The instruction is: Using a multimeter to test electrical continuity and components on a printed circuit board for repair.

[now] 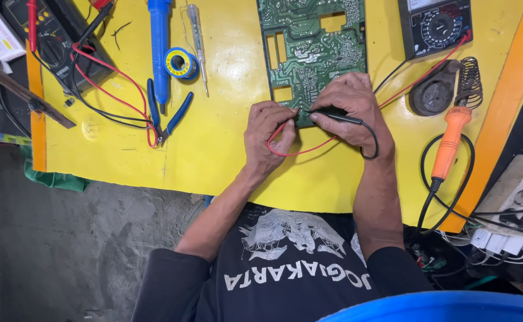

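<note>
A green circuit board [312, 50] lies flat on the yellow tabletop [226, 149], its long axis running from the near edge toward the far edge, where its top is cut off by the frame. The right hand [351, 110] pinches a black test probe [333, 115] that lies almost level, tip pointing left onto the board's near edge, its black lead [373, 143] looping back over the wrist. The left hand [267, 134] is closed around a red lead [297, 152]; its probe is hidden under the fingers, so where the tip touches is unclear. An orange soldering iron [449, 143] points toward the far right corner, resting in a coil stand [469, 83]. Blue-handled cutters [165, 116] lie toward the left edge.
</note>
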